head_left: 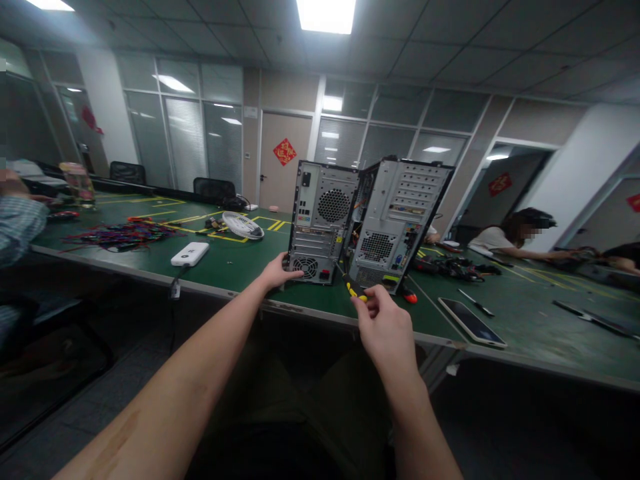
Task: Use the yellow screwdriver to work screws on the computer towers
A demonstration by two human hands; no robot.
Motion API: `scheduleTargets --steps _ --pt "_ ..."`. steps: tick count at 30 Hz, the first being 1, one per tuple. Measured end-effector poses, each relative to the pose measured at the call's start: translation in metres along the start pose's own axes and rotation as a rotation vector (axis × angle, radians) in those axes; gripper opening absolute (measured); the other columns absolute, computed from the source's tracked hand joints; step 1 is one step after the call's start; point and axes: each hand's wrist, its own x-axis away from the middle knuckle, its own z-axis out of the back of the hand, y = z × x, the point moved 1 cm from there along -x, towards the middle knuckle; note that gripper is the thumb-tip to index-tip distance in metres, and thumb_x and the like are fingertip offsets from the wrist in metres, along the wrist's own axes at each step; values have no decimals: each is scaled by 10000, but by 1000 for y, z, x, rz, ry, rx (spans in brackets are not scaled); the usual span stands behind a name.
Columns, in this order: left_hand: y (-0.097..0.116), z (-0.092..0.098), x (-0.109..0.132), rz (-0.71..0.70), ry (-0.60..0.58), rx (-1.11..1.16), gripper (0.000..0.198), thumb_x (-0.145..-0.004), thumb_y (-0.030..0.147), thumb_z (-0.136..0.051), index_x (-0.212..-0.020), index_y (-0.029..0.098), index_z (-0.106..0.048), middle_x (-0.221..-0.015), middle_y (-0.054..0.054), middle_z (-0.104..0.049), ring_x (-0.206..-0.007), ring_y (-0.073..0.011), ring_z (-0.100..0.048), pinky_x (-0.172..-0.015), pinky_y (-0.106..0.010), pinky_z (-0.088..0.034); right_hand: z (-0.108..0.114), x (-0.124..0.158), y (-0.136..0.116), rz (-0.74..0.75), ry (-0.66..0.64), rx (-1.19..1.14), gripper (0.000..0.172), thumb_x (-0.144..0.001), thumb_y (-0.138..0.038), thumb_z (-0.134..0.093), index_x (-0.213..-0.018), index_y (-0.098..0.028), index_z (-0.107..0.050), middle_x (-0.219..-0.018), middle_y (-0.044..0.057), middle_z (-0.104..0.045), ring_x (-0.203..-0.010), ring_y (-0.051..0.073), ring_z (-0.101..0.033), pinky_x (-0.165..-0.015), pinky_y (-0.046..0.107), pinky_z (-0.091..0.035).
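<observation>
Two computer cases stand side by side at the table's front edge, their back panels toward me. My left hand point(280, 271) grips the lower left corner of the left computer case point(314, 220), thumb on the back panel near the fan grille; its other fingers are mostly hidden at the side. Pinched in my right hand point(385, 317) is a screwdriver point(354, 288) with a black and yellow handle. Its thin shaft points up toward the left case's lower right edge; whether the tip touches a screw cannot be seen. Close on the right is the other computer case point(395, 207).
On the green table point(240, 267) lie a white power bank point(190, 254), a pile of coloured cables point(125, 233), a white fan cover point(243, 225), a phone point(471, 321), a pen point(476, 303) and an orange-tipped handle point(410, 295). People sit at far left and right.
</observation>
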Motion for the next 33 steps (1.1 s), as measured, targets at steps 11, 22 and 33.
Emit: scheduleTargets --steps 11,22,33 --pt "-3 -2 -2 -18 -27 50 946 -608 522 -913 -1407 177 -542 -1343 -164 -674 -1193 -312 -667 -1086 -439 -475 0 0 3 5 26 33 167 -909 -367 -568 -991 -235 -629 -711 8 -656 -644 201 -618 -622 285 -397" --pt "-3 -2 -3 -43 -69 11 900 -672 493 -874 -1437 172 -524 -1371 -161 -662 -1226 -308 -653 -1100 -430 -463 -1 0 1 11 19 -4 194 -921 -393 -554 -1001 -226 -613 -713 13 -656 -645 200 -626 -629 289 -418" --pt "-8 -3 -5 -108 -80 22 852 -707 498 -839 -1444 200 -533 -1354 -125 -678 -1225 -296 -656 -1107 -427 -464 -2 0 2 9 26 -9 202 -936 -391 -529 -1010 -221 -610 -741 35 -671 -665 215 -638 -637 297 -422"
